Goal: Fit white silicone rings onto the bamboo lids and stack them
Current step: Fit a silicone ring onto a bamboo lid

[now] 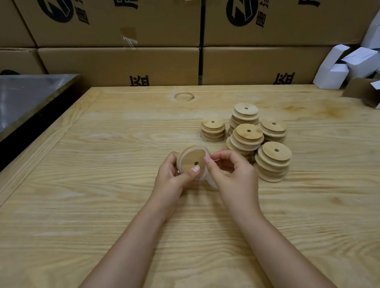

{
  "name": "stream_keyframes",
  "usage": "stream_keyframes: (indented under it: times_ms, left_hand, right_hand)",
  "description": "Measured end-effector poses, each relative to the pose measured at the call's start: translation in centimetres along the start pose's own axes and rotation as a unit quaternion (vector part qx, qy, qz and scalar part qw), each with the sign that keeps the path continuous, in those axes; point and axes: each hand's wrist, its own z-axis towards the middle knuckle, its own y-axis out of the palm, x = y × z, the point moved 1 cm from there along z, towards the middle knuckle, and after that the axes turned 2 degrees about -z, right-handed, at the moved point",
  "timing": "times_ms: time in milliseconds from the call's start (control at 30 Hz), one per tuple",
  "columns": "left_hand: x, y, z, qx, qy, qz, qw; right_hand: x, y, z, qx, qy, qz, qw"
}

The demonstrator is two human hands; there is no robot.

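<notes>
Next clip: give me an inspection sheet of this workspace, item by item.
Surface: pale wooden table, ring-shaped stain near far edge.
Job's things: round bamboo lid with hole, white silicone ring partly on it; five stacks of bamboo lids to the right.
Clutter: white folded paper boxes, far right.
Hands: left hand grips the lid; right hand pinches the ring.
Cables: nothing seen.
Surroundings: brown printed cardboard cartons behind; grey metal tabletop at left.

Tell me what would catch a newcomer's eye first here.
Two bare hands meet mid-table: the left hand grips a round bamboo lid while the right hand pinches a white silicone ring at its edge. Right of them stand stacks of round bamboo lids, with printed brown cardboard boxes walling the back.
</notes>
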Motion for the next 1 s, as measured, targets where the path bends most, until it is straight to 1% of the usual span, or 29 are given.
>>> stream_keyframes:
  times_ms: [100, 167, 267, 400, 533, 633, 767, 833, 900, 1000]
  left_hand:
    - [0.0, 0.2, -0.2, -0.004, 0.006, 0.007, 1.0]
    - [0.1, 0.2, -0.2, -0.001, 0.007, 0.015, 1.0]
    - [0.0, 0.0, 0.0, 0.001, 0.002, 0.017, 1.0]
    - [0.0, 0.0, 0.1, -0.005, -0.023, -0.035, 0.999]
    - [0.2, 0.1, 0.2, -0.022, -0.046, -0.081, 0.995]
    - [0.4, -0.1, 0.1, -0.043, -0.05, -0.096, 0.993]
    - [0.6, -0.4, 0.0, -0.086, -0.047, -0.078, 0.992]
    - [0.5, -0.4, 0.0, -0.079, -0.047, -0.057, 0.994]
    - [0.3, -0.4, 0.1, -0.058, -0.035, -0.044, 0.997]
    - [0.1, -0.5, 0.3, -0.017, -0.005, -0.044, 0.999]
  right_hand:
    - [0.0, -0.1, 0.0, 0.013, -0.022, -0.011, 1.0]
    - [0.0, -0.2, 0.0, 0.017, -0.02, -0.01, 1.0]
    - [0.1, -0.2, 0.1, 0.011, 0.022, 0.022, 0.999]
    - [0.1, -0.3, 0.2, 0.006, 0.084, 0.07, 0.994]
    - [-0.2, -0.3, 0.3, -0.005, 0.113, 0.094, 0.989]
    - [-0.6, -0.3, 0.3, -0.016, 0.095, 0.085, 0.992]
    - [-0.9, -0.6, 0.3, -0.024, 0.084, 0.1, 0.991]
    - [-1.0, -0.7, 0.3, -0.026, 0.067, 0.088, 0.993]
    - [-1.1, -0.6, 0.2, -0.031, 0.032, 0.044, 0.998]
    - [-1.3, -0.4, -0.2, -0.018, -0.059, -0.046, 0.997]
